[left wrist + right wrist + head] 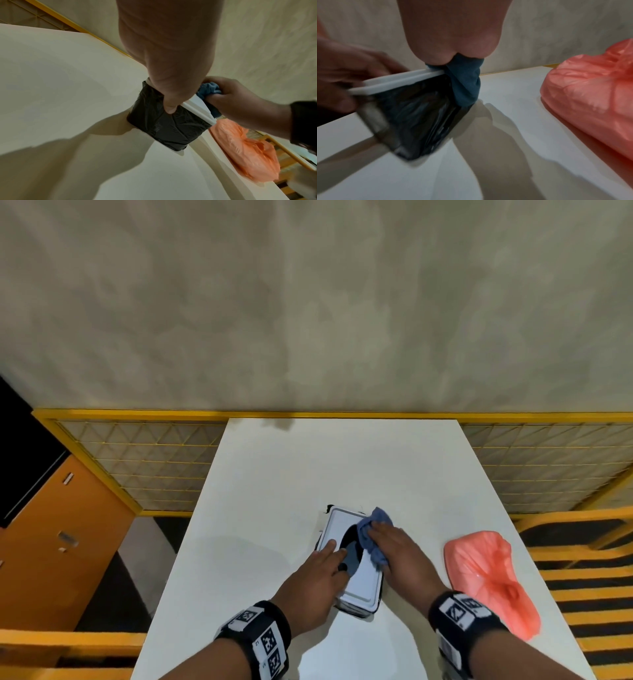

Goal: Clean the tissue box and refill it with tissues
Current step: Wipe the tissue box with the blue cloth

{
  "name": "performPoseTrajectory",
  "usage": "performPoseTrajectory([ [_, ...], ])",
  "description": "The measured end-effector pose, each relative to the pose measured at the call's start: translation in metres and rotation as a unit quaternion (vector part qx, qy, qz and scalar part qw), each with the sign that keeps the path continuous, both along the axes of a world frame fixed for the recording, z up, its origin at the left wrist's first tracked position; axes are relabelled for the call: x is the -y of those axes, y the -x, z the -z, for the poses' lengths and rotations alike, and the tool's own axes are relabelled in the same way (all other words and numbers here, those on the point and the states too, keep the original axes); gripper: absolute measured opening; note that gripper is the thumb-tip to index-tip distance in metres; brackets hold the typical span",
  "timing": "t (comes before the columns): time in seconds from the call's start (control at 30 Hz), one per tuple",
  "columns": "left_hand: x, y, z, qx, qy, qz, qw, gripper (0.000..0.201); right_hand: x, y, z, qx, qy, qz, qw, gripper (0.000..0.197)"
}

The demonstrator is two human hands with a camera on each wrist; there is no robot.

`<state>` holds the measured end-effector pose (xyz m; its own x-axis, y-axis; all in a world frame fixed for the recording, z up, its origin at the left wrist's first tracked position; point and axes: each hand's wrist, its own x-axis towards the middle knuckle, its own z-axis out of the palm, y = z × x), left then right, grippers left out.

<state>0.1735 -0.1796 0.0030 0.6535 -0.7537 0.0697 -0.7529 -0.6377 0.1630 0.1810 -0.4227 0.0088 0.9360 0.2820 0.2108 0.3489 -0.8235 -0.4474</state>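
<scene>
The tissue box has a white lid with a dark oval slot and a body wrapped in black plastic. It stands on the white table, near the front. My left hand grips it, fingers across the lid and the thumb on the black side. My right hand holds a bunched blue cloth against the lid's right edge. In the right wrist view the cloth hangs down over the box corner. The inside of the box is hidden.
A salmon-pink plastic bag, bulging and knotted, lies on the table to the right of the box. A yellow mesh fence stands behind the table and an orange cabinet to the left. The wall rises beyond the table's far edge.
</scene>
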Motion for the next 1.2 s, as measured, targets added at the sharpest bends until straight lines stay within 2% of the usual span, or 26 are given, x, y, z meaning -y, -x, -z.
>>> performPoseTrajectory([
  [0.17,0.005,0.005,-0.017,0.001,-0.03,0.004,1.0,0.042,0.005,-0.039,-0.007,-0.102,-0.023,0.079,0.991,0.044],
  [0.27,0.009,0.01,-0.032,-0.019,-0.087,-0.031,0.996,0.041,0.007,-0.042,-0.024,-0.138,-0.076,0.13,0.979,0.029],
  [0.33,0.013,0.015,-0.04,-0.028,-0.108,-0.07,0.991,0.041,0.015,-0.034,-0.032,-0.132,-0.14,0.187,0.963,0.03],
  [0.4,0.019,0.02,-0.047,-0.052,-0.105,-0.1,0.988,0.051,0.026,-0.02,-0.032,-0.111,-0.23,0.252,0.933,0.037],
  [0.47,0.029,0.027,-0.056,-0.108,-0.109,-0.149,0.977,0.071,0.036,0.0,-0.029,-0.107,-0.328,0.294,0.892,0.043],
  [0.57,0.049,0.035,-0.058,-0.152,-0.095,-0.209,0.961,0.094,0.039,0.031,-0.035,-0.111,-0.416,0.331,0.839,0.04],
  [0.63,0.058,0.037,-0.052,-0.153,-0.107,-0.225,0.956,0.096,0.036,0.049,-0.044,-0.108,-0.465,0.328,0.815,0.042],
  [0.7,0.061,0.037,-0.047,-0.131,-0.117,-0.234,0.956,0.085,0.036,0.06,-0.049,-0.106,-0.48,0.322,0.809,0.042],
  [0.8,0.052,0.034,-0.047,-0.128,-0.069,-0.24,0.96,0.078,0.043,0.07,-0.056,-0.106,-0.474,0.302,0.82,0.037],
  [0.87,0.037,0.029,-0.051,-0.186,0.007,-0.251,0.95,0.078,0.046,0.079,-0.063,-0.114,-0.483,0.284,0.82,0.033],
  [0.9,0.027,0.026,-0.053,-0.234,0.062,-0.256,0.936,0.074,0.047,0.086,-0.068,-0.113,-0.475,0.28,0.826,0.031],
  [0.97,0.01,0.021,-0.059,-0.342,0.168,-0.249,0.89,0.061,0.048,0.1,-0.075,-0.104,-0.424,0.285,0.853,0.039],
  [1.03,-0.002,0.019,-0.063,-0.424,0.218,-0.235,0.847,0.051,0.043,0.109,-0.084,-0.081,-0.365,0.252,0.893,0.046],
  [1.13,-0.009,0.023,-0.066,-0.489,0.251,-0.255,0.796,0.051,0.025,0.11,-0.091,-0.035,-0.226,0.116,0.967,0.063],
  [1.2,-0.008,0.027,-0.065,-0.509,0.274,-0.263,0.772,0.06,0.007,0.107,-0.08,0.016,-0.131,0.005,0.991,0.076],
])
